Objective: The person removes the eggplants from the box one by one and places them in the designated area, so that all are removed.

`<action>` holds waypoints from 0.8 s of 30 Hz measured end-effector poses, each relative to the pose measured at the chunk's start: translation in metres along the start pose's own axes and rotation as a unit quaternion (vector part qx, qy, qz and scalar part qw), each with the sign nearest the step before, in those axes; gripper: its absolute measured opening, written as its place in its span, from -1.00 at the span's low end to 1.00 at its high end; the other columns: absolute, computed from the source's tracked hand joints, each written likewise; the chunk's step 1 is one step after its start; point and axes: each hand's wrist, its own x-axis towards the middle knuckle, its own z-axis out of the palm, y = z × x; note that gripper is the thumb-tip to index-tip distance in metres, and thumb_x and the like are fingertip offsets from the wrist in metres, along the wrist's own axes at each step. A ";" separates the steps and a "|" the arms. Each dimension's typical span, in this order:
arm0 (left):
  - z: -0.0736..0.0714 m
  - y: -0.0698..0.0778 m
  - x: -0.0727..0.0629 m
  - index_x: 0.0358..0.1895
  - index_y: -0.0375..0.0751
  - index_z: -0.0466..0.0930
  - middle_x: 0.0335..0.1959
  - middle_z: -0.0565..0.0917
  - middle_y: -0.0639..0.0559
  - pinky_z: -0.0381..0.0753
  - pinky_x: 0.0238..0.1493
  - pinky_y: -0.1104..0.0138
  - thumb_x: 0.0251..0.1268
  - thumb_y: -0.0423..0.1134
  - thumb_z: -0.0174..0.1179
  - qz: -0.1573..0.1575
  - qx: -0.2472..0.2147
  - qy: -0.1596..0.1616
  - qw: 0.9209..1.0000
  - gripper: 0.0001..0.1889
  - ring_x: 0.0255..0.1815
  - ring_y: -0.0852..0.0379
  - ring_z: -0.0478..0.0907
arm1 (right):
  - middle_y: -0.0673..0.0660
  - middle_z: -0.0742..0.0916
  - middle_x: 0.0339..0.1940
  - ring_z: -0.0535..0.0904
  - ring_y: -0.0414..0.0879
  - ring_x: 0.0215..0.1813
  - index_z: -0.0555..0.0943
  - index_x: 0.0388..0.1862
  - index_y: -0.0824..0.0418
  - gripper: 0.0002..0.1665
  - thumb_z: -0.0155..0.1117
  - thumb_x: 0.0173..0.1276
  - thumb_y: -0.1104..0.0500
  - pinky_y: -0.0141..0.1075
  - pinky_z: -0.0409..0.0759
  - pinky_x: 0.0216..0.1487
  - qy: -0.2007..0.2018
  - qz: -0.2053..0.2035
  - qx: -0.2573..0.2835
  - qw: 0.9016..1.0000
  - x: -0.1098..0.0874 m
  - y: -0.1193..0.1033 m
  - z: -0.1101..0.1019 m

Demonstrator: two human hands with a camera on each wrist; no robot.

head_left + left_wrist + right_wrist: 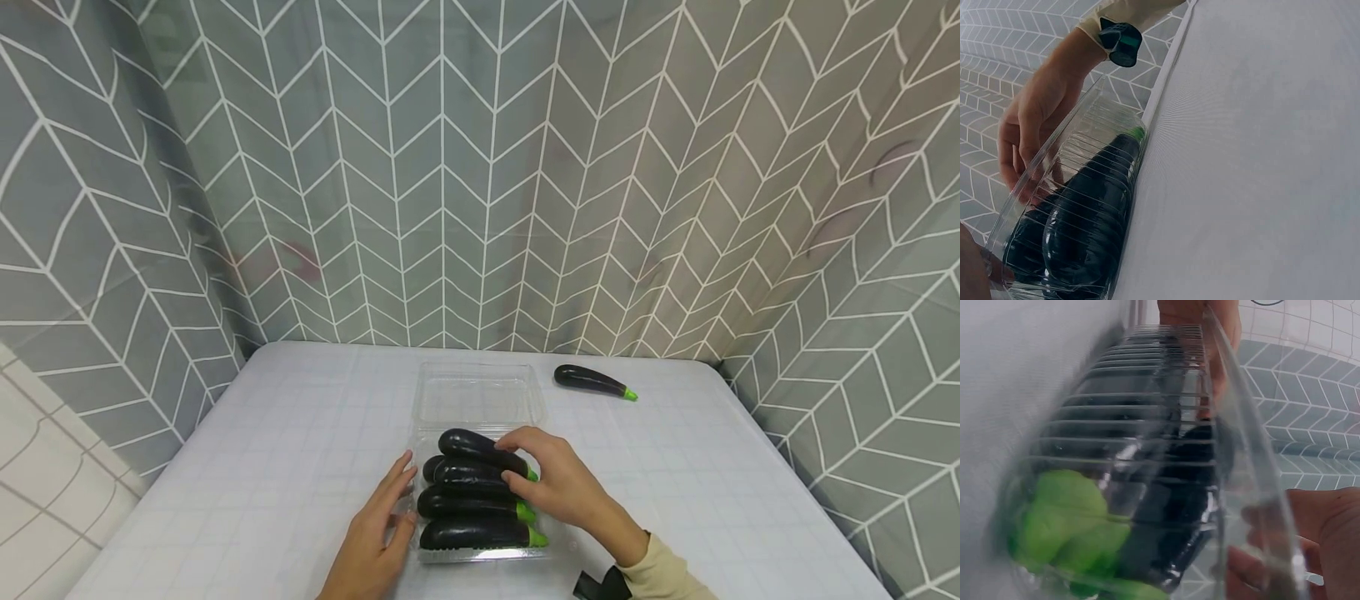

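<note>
Several dark eggplants with green stem ends lie in a row in a clear plastic clamshell box, its lid folded back behind. My right hand reaches over the right side of the box. Its fingers and thumb grip the rearmost eggplant, which lies slightly aslant on the pile near the hinge. At the box's left wall is my left hand, its fingers fairly straight along the rim. Through the ribbed wall in the left wrist view, an eggplant shows; green stem ends show in the right wrist view.
One more eggplant lies at the back right of the white-covered table. A grey curtain with white chevron lines hangs behind and on both sides. A black strap is on the right wrist.
</note>
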 end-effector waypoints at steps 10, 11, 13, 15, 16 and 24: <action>0.000 0.000 0.000 0.44 -0.36 0.46 0.59 0.32 -0.07 0.72 -0.09 0.29 0.26 -0.59 0.23 0.013 0.003 0.007 1.000 -0.38 0.22 -0.10 0.61 | -0.01 0.76 0.03 0.67 -0.11 0.05 0.69 0.07 0.18 -0.59 0.55 0.24 0.32 -0.14 0.66 0.09 -0.021 0.023 -0.002 1.000 -0.003 0.001 0.004; 0.000 0.000 0.000 0.44 -0.36 0.46 0.59 0.32 -0.07 0.72 -0.08 0.29 0.26 -0.58 0.23 0.011 0.003 0.007 1.000 -0.38 0.22 -0.10 0.61 | -0.01 0.75 0.03 0.67 -0.12 0.05 0.69 0.07 0.17 -0.58 0.56 0.24 0.32 -0.14 0.66 0.09 -0.022 0.025 -0.001 0.999 -0.003 0.001 0.004; 0.000 0.000 0.000 0.44 -0.36 0.46 0.59 0.31 -0.06 0.72 -0.08 0.29 0.27 -0.58 0.22 0.008 0.002 0.006 1.000 -0.38 0.23 -0.09 0.60 | -0.02 0.75 0.03 0.67 -0.12 0.05 0.69 0.07 0.17 -0.58 0.56 0.24 0.32 -0.14 0.66 0.09 -0.025 0.028 -0.001 0.999 -0.003 0.001 0.005; 0.000 0.001 0.000 0.44 -0.36 0.46 0.59 0.31 -0.06 0.72 -0.07 0.29 0.27 -0.58 0.22 0.005 0.002 0.005 1.000 -0.39 0.23 -0.09 0.60 | -0.03 0.75 0.02 0.66 -0.13 0.04 0.69 0.07 0.16 -0.59 0.56 0.25 0.32 -0.14 0.66 0.09 -0.028 0.031 0.000 0.999 -0.003 0.001 0.005; 0.000 0.001 0.000 0.44 -0.36 0.46 0.59 0.31 -0.06 0.72 -0.07 0.29 0.27 -0.58 0.22 0.005 0.002 0.005 1.000 -0.39 0.23 -0.09 0.60 | -0.03 0.75 0.02 0.66 -0.13 0.04 0.69 0.07 0.15 -0.59 0.55 0.25 0.32 -0.14 0.66 0.09 -0.029 0.032 0.000 0.999 -0.004 0.002 0.005; 0.000 -0.001 -0.001 0.43 -0.38 0.47 0.58 0.32 -0.08 0.72 -0.08 0.30 0.24 -0.59 0.23 0.012 0.007 0.007 1.000 -0.38 0.21 -0.09 0.61 | -0.08 0.73 -0.01 0.64 -0.15 0.01 0.68 0.06 0.13 -0.59 0.56 0.24 0.31 -0.16 0.65 0.07 -0.041 0.043 -0.005 0.998 -0.006 0.003 0.008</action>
